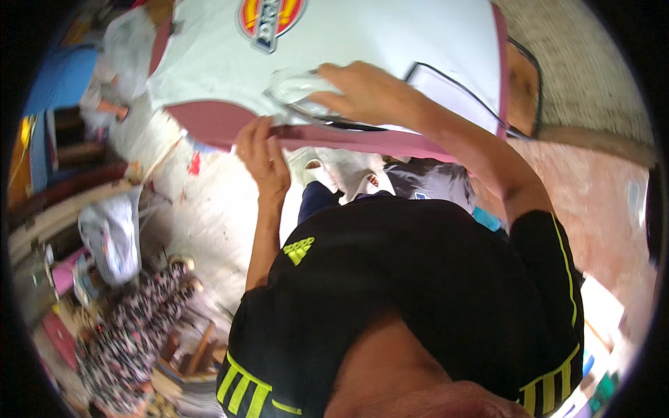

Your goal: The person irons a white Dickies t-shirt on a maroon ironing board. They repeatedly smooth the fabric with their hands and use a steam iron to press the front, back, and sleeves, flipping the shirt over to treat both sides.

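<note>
"Background first?"
"Pale, littered floor (216,230); pale cloth (209,73) spread 11 to 1 o'clock, clock centred on the view."
"Main thing?"
"Clear iron-like tool (289,89), blurred, over the cloth between 11 and 12. Contact unclear."
"Hands?"
"Right hand (362,92), just past 12: fingers curled round the tool. Left hand (263,159), 10 o'clock, at the cloth's maroon border (209,122): fingers close together, bent. Pinching or only resting, can't tell."
"Next ring out?"
"Black cord (456,90) at 1, round red-and-yellow emblem (270,17) on the cloth at 11, brown panel (524,87) at 2."
"Edges?"
"Red scrap (194,164) on the floor between 9 and 10, greyish bag (115,237) at 9, black-and-pale patterned fabric (136,324) at 8. Next clip."
</note>
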